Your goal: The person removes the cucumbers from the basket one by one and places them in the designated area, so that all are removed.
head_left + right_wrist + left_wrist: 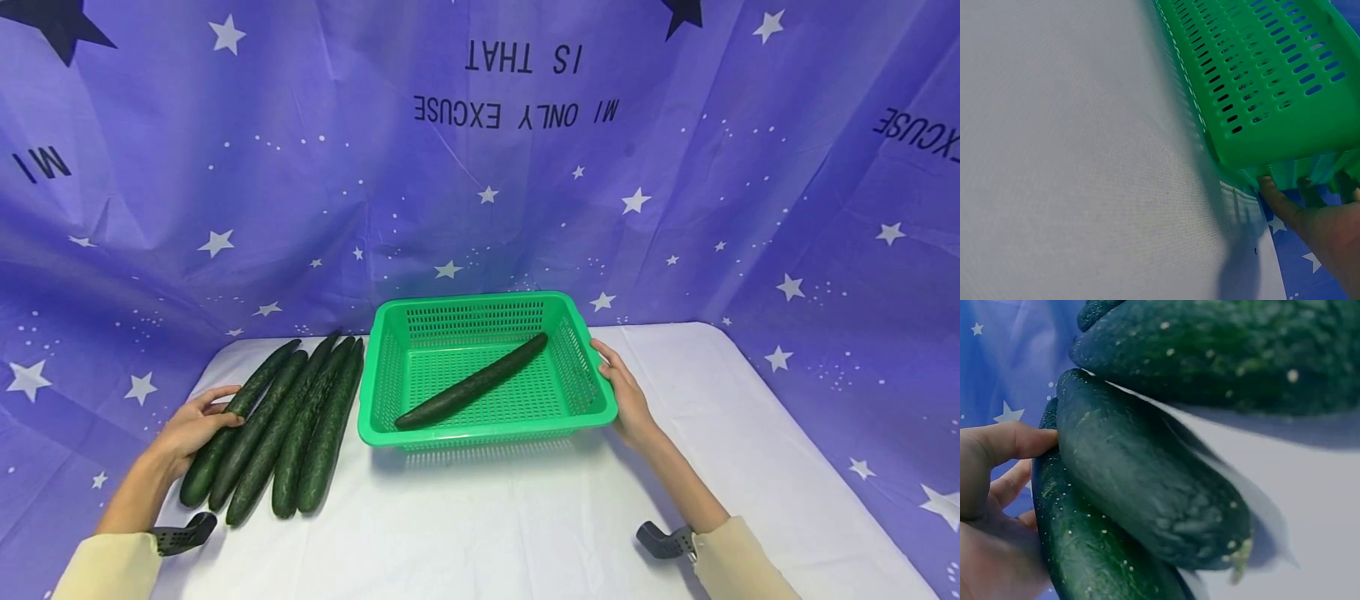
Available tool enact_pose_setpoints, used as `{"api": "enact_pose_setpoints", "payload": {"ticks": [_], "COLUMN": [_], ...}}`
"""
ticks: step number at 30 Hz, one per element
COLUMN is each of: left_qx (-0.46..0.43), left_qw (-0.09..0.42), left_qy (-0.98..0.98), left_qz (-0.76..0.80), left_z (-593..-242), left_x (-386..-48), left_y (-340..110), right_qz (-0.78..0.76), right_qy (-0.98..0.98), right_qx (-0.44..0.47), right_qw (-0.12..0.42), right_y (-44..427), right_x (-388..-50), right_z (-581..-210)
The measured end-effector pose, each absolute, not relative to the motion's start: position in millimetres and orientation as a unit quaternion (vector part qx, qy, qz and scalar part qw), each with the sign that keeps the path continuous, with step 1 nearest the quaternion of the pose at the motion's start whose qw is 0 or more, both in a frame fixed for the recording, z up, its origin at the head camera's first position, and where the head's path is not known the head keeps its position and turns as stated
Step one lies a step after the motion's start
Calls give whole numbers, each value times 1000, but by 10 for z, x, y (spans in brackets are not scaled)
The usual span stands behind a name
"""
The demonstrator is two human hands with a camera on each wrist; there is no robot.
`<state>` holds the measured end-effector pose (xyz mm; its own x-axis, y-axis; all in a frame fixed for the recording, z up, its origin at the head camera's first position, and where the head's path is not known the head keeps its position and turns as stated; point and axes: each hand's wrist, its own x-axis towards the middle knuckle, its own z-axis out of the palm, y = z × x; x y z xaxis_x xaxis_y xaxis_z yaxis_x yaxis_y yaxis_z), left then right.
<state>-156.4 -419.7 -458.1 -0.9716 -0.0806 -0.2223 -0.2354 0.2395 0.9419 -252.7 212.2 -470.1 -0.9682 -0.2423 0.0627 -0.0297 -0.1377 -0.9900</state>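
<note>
Several dark green cucumbers (262,450) lie side by side on the left of the white table. My left hand (191,429) grips the leftmost cucumber (255,387), thumb and fingers on its sides; in the left wrist view the thumb (1019,440) presses against the dark skin. A green plastic basket (487,435) with slotted walls stands mid-table, and a single cucumber (472,383) lies slantwise inside it. At the basket's right end, my right hand (626,400) holds the rim and side wall. In the right wrist view its fingers (1282,200) touch the wall from outside, partly hidden.
The white cloth (510,525) covers the table in front of the basket and to its right. A purple star-patterned curtain (480,225) hangs behind and along both sides, close to the basket's back edge. Dark wrist mounts (667,542) stick out near the sleeves.
</note>
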Motion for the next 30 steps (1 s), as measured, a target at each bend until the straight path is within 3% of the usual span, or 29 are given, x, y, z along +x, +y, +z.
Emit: {"api": "enact_pose_setpoints", "payload": {"ticks": [22,30], "left_qx": [-98,-72], "left_qw": [79,5], "left_qy": [876,898], "left_qz": [466,434], "left_z": [-4512,-4421], "left_x": [-1624,-1653], "left_y": [-4152,-4082], "right_qz": [-750,-751], "right_qy": [649,647], "right_qx": [-103,-104], "right_qw": [70,73], "right_y": [2124,2130], "right_x": [-2520,-2524], "right_z": [-4694,-4705]}}
